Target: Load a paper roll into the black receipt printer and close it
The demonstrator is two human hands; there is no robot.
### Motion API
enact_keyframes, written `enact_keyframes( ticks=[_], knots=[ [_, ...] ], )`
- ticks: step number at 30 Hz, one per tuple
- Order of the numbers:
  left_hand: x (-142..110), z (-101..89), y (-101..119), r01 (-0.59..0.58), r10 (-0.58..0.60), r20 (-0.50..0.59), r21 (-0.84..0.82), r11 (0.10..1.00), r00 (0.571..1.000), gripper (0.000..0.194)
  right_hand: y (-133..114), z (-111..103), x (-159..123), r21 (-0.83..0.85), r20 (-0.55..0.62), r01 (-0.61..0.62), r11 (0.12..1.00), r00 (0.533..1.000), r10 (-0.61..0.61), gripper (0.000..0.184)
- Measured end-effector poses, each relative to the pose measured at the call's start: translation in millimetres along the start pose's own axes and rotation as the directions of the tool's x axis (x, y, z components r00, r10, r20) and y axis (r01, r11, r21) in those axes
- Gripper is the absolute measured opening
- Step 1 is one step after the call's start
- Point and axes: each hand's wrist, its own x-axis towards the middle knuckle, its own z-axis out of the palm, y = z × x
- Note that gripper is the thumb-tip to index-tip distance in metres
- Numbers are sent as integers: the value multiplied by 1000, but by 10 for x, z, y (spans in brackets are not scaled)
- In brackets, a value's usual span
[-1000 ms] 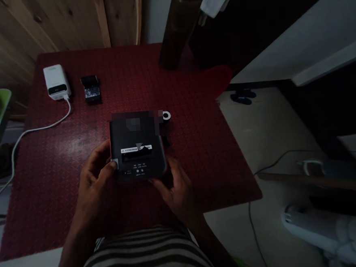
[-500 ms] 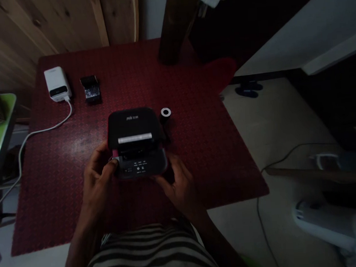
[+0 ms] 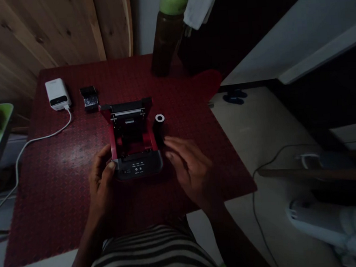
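A small black and red label printer (image 3: 137, 164) lies on the red table, its lid (image 3: 127, 108) raised and tilted back so the red inner bay shows. At its front left corner, my left hand (image 3: 103, 175) grips it, thumb on the grey catch. My right hand (image 3: 189, 165) is off the printer at its right side, fingers stretched out and apart from the thumb. Just beyond those fingertips, beside the printer, stands a dark roll with a white ring end (image 3: 159, 118); whether the fingers touch it I cannot tell.
A white power bank (image 3: 57, 93) with a plugged-in cable (image 3: 44, 136) sits at the back left, beside a small black roll with a loose strip (image 3: 89, 98). A tall brown bottle with a green cap (image 3: 165, 41) stands at the back of the red table (image 3: 63, 190).
The printer's lid has gone from closed to swung up and back, exposing the inside. My right hand has let go of the printer's right side and moved right, towards the dark roll.
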Motion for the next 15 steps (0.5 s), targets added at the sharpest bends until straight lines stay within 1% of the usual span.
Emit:
enact_keyframes(
  ticks=[1,3,6,9,12,14,15],
  knots=[
    [5,1,-32,-34,34,-4,14,999,999,45,3,16,145,-28,14,46,999,999,-46,30],
    [20,9,-77,-101,101,1,26,995,995,46,21,101,416,-67,47,89,994,995,-86,33],
    [38,18,-104,-142,142,30,2,990,989,47,44,256,672,-45,110,54,998,993,-49,26],
    [43,6,-131,-132,132,45,1,991,990,49,23,329,718,60,120,-81,995,990,73,18],
    [43,-16,-186,-150,149,33,44,988,988,53,-9,330,672,196,126,-231,953,970,209,19],
    [42,-27,-219,-157,156,25,57,986,987,54,-12,328,651,246,170,-281,928,955,244,21],
    [43,-30,-228,-155,153,24,59,986,988,53,-9,331,650,239,190,-285,928,951,243,20]
  ],
)
